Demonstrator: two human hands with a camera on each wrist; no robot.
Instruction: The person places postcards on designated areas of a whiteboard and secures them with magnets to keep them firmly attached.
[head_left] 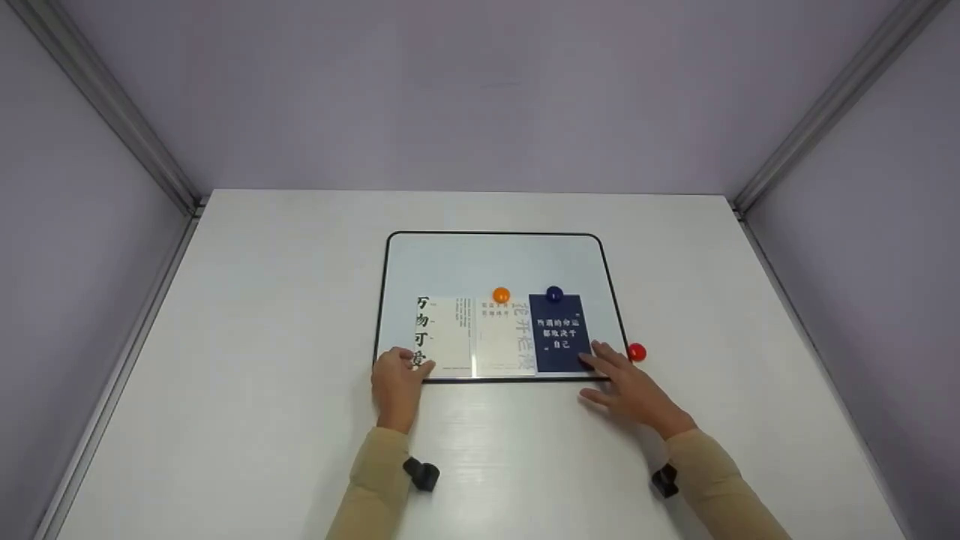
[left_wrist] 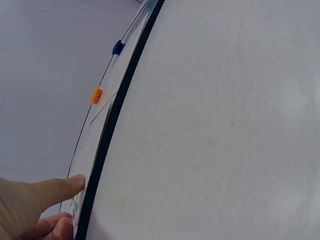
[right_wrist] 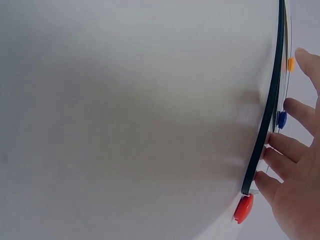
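Observation:
Three cards lie side by side on a black-rimmed whiteboard (head_left: 495,259). My left hand (head_left: 397,382) pinches the lower left corner of the left white card (head_left: 444,337), which bears large dark characters. In the left wrist view its thumb (left_wrist: 62,191) is stretched out and the other fingers are bent. An orange magnet (head_left: 501,295) sits at the top of the middle white card (head_left: 499,341), and a dark blue magnet (head_left: 554,293) tops the navy card (head_left: 559,334). My right hand (head_left: 634,394) rests with spread fingers at the navy card's lower right corner and the board's edge.
A red magnet (head_left: 637,352) lies just beyond the board's right edge, close to my right hand. The board lies on a white table (head_left: 285,300). Pale panels (head_left: 465,97) stand behind the table and on both sides.

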